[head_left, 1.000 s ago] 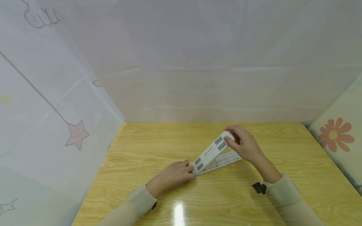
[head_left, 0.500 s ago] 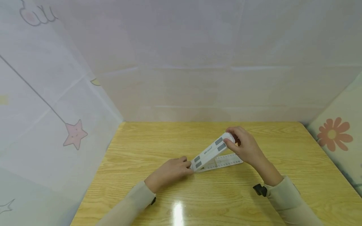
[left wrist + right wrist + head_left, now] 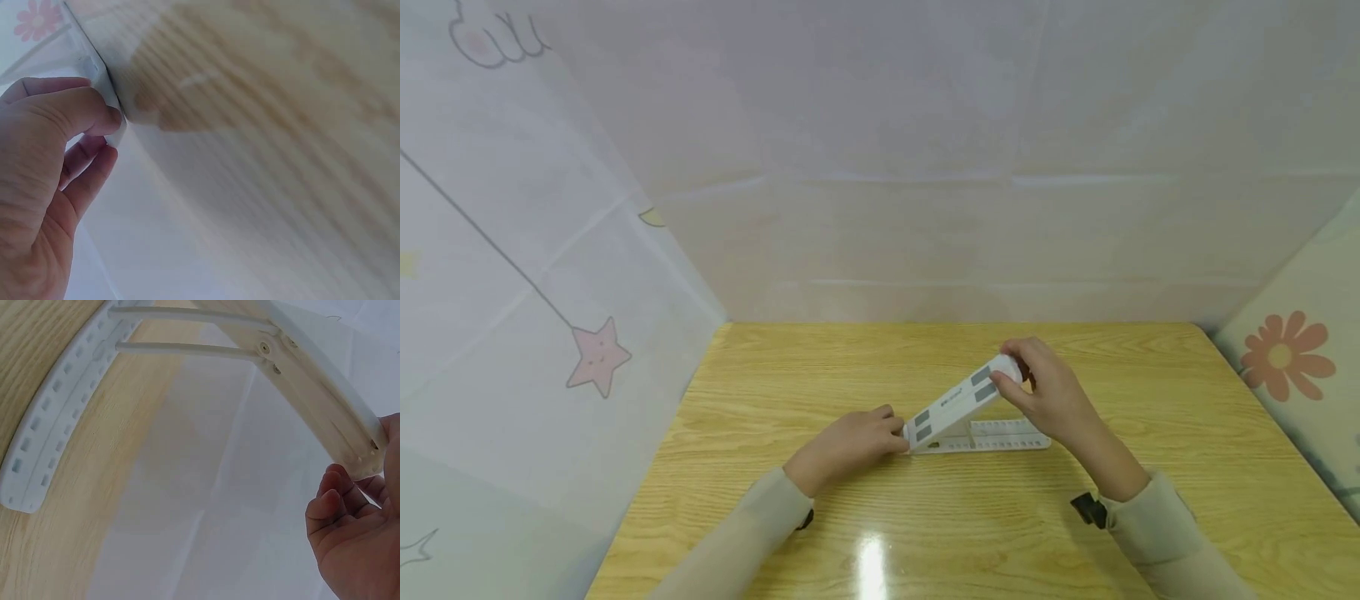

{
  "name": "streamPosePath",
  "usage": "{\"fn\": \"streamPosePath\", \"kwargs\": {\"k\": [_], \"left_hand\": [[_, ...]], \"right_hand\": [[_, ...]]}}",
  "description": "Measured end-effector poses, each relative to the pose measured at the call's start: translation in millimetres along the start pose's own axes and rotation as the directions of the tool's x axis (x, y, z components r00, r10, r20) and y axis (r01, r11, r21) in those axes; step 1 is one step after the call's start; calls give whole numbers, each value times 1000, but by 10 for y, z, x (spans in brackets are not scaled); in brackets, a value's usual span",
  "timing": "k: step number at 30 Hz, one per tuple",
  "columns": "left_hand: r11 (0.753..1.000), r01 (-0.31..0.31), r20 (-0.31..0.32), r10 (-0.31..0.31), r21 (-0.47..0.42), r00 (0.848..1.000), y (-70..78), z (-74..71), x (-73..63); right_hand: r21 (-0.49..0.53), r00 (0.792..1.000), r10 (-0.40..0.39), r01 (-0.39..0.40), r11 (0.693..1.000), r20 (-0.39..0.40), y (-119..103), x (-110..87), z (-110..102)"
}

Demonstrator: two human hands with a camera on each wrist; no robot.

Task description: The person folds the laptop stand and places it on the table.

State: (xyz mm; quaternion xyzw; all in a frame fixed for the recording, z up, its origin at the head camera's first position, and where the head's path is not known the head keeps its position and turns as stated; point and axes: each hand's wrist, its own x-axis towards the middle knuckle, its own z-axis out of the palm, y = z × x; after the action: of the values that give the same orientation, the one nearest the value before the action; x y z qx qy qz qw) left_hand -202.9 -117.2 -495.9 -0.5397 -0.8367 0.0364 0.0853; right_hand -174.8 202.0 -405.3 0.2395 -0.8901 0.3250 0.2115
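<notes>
A white folding stand (image 3: 955, 405) with grey pads on its upper arm is spread in a narrow V, hinge end to the left. At that hinge end, my left hand (image 3: 853, 447) pinches the stand between thumb and fingers; the left wrist view shows only the gripped white tip (image 3: 112, 132). My right hand (image 3: 1051, 393) grips the raised end of the upper arm (image 3: 319, 400). The lower arm (image 3: 53, 419), lined with two rows of slots, lies low over the wooden table. Two thin struts (image 3: 187, 353) link both arms in the right wrist view.
The wooden table (image 3: 760, 375) runs back to a pale cloth wall (image 3: 880, 250). Printed cloth walls stand at the left, with a pink star (image 3: 598, 356), and at the right, with a flower (image 3: 1287, 356). A black strap piece (image 3: 1090, 509) sits at the right cuff.
The lower arm's free end has swung toward the near side and slightly right. The upper arm's raised end has dipped a little. Both hands keep their hold on the stand.
</notes>
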Motion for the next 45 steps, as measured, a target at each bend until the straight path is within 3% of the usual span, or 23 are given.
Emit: {"fn": "streamPosePath", "kwargs": {"k": [15,24,31,45], "left_hand": [[1000,15,1,-15,15,1000,29,32,11],[999,26,-24,-27,-25,999,39,25,13],[997,60,8,-60,-51,998,62,21,12],[990,96,14,-95,-99,995,87,2,16]], "right_hand": [[15,1000,-4,4,1000,0,-4,-32,-7],[48,999,24,-26,999,44,-13,-40,-32],[77,996,6,-12,997,83,1,-70,-67],[84,991,-5,-6,996,133,57,-143,-140]]}}
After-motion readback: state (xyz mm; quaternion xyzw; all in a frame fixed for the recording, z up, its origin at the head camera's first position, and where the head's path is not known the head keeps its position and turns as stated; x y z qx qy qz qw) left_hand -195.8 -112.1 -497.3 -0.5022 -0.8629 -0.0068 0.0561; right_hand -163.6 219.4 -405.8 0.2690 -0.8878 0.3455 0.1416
